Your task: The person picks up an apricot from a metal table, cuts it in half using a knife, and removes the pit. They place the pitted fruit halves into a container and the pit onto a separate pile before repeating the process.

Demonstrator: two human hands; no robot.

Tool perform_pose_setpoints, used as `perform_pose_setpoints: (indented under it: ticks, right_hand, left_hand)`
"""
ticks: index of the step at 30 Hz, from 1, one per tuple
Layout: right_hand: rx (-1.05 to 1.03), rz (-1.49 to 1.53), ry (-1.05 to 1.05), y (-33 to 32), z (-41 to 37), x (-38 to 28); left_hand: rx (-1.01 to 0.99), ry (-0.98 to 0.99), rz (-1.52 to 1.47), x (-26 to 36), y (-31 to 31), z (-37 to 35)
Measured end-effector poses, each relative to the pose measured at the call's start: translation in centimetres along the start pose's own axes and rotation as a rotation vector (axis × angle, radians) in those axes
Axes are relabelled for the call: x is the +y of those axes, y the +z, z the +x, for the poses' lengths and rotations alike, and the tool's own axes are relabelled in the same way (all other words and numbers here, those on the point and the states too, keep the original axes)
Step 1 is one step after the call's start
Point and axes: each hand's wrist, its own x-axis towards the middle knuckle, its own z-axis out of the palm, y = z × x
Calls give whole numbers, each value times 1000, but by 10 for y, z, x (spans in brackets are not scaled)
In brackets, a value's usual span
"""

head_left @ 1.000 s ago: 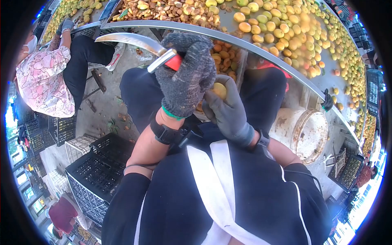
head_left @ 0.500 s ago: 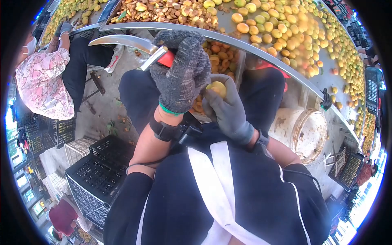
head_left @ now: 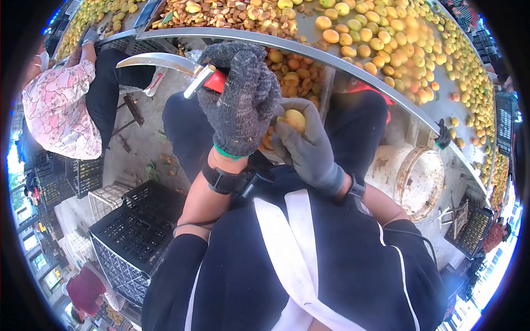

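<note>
My left hand [head_left: 240, 96], in a dark knit glove with a green cuff, is closed around the red handle of a curved knife [head_left: 160, 60]. The blade points left, away from the fruit. Beside it, my right hand [head_left: 312, 146] in a grey glove pinches a yellow apricot [head_left: 294, 119] between thumb and fingers. The two hands are close together, and the left glove partly hides the right fingertips. Below them, between my knees, lie orange apricot pieces [head_left: 298, 77], partly covered by my hands.
A metal-edged table [head_left: 353, 70] curves in front, bearing whole apricots [head_left: 386, 38] and a heap of brownish cut pieces [head_left: 221, 19]. A white bucket [head_left: 425, 182] lies to the right. Black crates [head_left: 132, 226] stand at left, near a person in a pink patterned top [head_left: 61, 110].
My left hand and the knife have shifted slightly left. My right hand keeps the apricot in nearly the same place, with a little more of it showing.
</note>
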Motion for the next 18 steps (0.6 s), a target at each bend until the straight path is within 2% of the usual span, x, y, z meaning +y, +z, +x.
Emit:
perform_pose_setpoints:
  ticks: [2,5,8,13,14,16,18]
  right_hand:
    - [13,-38,-17,0,0,1]
    - [22,-30,-41,2,-2,0]
    - [36,9,-92,2,-2,3]
    - [40,-16,-83,3,-2,1]
    - [8,-18,-95,2,-2,0]
    - [-18,-17,-92,0,-3,-1]
    - [-47,-22,-95,0,-3,0]
  left_hand:
    - [17,-13,-3,0,0,0]
    - [-62,-6,13,1,1,-1]
    - [5,-32,102,-1,5,-3]
    - [57,-153,42,-3,6,-6]
    - [57,-154,42,-4,3,-2]
    - [11,-145,-143,-2,-5,6]
    - [-5,-123,-154,3,-5,11]
